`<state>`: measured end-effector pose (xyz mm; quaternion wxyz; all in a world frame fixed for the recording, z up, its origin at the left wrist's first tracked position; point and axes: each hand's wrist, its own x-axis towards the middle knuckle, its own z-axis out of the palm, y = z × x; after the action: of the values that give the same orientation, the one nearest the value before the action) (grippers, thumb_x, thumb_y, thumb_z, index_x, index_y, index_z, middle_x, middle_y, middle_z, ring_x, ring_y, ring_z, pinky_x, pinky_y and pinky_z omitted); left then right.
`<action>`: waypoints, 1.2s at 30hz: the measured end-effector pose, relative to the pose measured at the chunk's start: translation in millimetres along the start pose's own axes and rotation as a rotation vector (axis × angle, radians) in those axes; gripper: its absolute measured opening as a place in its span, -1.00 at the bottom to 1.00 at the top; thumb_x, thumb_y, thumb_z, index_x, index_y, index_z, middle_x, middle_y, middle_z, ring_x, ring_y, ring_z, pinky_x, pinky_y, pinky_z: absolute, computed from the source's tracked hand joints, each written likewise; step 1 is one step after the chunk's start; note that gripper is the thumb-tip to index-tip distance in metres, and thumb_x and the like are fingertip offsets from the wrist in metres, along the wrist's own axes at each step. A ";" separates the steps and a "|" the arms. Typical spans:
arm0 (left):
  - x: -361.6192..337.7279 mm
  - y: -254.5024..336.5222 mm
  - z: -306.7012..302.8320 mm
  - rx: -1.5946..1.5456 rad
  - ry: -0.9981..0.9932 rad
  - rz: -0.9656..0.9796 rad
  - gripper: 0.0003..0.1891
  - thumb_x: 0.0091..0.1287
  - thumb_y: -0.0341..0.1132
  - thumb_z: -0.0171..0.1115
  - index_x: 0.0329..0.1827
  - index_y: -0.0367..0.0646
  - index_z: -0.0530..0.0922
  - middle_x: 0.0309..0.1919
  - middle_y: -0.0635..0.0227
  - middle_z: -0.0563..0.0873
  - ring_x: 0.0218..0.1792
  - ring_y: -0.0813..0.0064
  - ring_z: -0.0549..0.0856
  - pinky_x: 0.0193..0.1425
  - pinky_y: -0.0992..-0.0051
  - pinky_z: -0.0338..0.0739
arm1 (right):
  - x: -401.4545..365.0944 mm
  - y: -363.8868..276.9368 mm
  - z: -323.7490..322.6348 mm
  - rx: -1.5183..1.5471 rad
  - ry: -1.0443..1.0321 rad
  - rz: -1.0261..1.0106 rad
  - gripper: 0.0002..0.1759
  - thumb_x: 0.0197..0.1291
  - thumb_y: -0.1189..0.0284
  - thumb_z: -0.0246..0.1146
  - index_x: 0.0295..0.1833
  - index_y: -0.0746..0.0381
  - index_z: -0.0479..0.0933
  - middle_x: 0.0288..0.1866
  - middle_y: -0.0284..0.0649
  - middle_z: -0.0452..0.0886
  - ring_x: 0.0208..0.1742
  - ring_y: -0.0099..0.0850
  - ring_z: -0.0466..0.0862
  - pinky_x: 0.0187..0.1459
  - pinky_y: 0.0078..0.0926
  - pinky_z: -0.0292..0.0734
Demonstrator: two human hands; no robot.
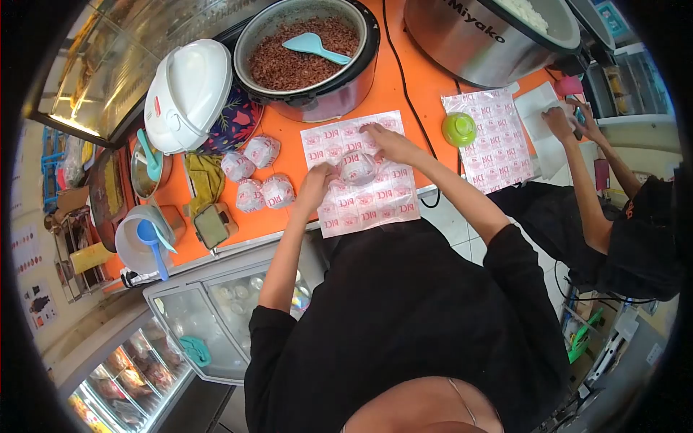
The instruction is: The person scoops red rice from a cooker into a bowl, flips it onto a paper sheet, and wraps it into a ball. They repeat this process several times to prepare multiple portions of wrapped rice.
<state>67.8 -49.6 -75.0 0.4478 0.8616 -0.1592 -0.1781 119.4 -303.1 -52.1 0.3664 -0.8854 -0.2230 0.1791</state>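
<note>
My left hand [317,186] has its fingers bent against the left side of a small round clear bowl [358,169], with red print showing through it. That bowl stands on the printed rice wrapping paper [375,209] in front of me. At the paper's upper right, my right hand [392,146] rests with fingers apart, near the bowl but holding nothing. Several paper-wrapped rice bundles [277,191] sit left of my left hand. Beyond the paper stands a cooker pot of dark red rice [303,54] with a light blue rice paddle [315,47] lying in it.
A white lidded container [189,94] is at the back left, near a green cloth [206,184] and a white bucket [135,245]. To the right are a large steel rice cooker [476,40], a green bowl [459,130] on more paper, and another person's hands [559,124]. A black cable [411,94] crosses the orange table.
</note>
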 end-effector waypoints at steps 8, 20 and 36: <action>16.0 27.7 6.1 0.614 0.145 0.072 -0.57 -0.06 -0.53 0.29 -0.07 -0.16 0.41 -0.10 0.14 0.49 0.00 0.18 0.52 0.01 0.25 0.42 | -36.4 -15.9 57.7 -0.314 0.347 0.067 -0.70 -0.05 0.54 0.15 -0.13 0.40 0.42 -0.17 0.04 0.45 -0.08 -0.08 0.53 -0.18 -0.22 0.51; -9.9 107.1 -11.7 -0.790 -0.050 0.348 -0.49 0.00 -0.59 0.34 0.02 -0.22 0.33 -0.08 0.27 0.48 -0.01 0.42 0.53 0.10 0.43 0.41 | -71.3 -82.9 7.1 1.530 0.038 0.213 -0.11 -0.24 0.51 0.41 0.30 0.26 0.19 -0.01 -0.20 0.48 -0.09 -0.38 0.56 -0.01 -0.40 0.51; -177.7 16.0 -57.0 -0.545 1.061 -0.353 -0.51 0.30 -0.23 0.12 0.21 -0.25 0.23 0.13 0.13 0.41 0.15 0.35 0.40 0.25 0.37 0.23 | 23.4 -208.0 188.2 1.533 -0.496 0.542 -0.40 0.10 0.36 0.28 0.17 0.22 0.13 -0.03 -0.26 0.44 -0.04 -0.44 0.51 0.01 -0.44 0.44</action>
<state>-65.9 59.5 -2.1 0.6338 0.7008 0.2809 0.1685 -6.3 -52.3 -29.7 0.7499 -0.3504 0.1058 0.5510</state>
